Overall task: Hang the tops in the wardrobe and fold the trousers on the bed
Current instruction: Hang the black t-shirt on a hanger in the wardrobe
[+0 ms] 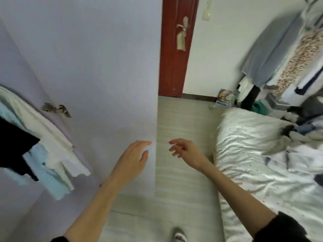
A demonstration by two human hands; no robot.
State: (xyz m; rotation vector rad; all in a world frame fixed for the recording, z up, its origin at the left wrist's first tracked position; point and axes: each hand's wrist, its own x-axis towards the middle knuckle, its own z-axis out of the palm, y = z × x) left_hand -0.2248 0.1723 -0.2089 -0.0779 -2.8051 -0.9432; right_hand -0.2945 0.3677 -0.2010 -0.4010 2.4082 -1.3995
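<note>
Left hand (134,158): lower centre of the frame, fingers straight and together, laid flat against the free edge of the open wardrobe door (97,67). Nothing held; released.

Right hand (185,151): just right of the left hand, over the floor (183,123), apart from the door edge. Fingers loosely spread and slightly curled, nothing in them; released. Dark sleeve (283,227) pushed up the forearm, lower right corner.

Wardrobe door: pale lilac panel filling the upper left and centre. Metal hinge (56,109) visible at centre left.

Tops (52,165): at the left edge, hanging inside the wardrobe. White, light blue and one black garment, overlapping. Blur prevents a count and hides the hangers.

Bed (248,154): right side of the frame, white sheet with small dots, creased. Pile of clothes (300,130) heaped at the centre right edge, grey, blue, black and white pieces mixed; cannot tell trousers from tops in it.

Background: red-brown room door (176,49) at upper centre, with a metal handle (183,25) and something pale hanging from it. Clothes rack (279,55) in the upper right, carrying a grey-blue garment and a patterned one. Colourful box (226,98) on the floor at the wall, near the bed's far corner.

Bottom centre: a foot in a light slipper (179,236).
</note>
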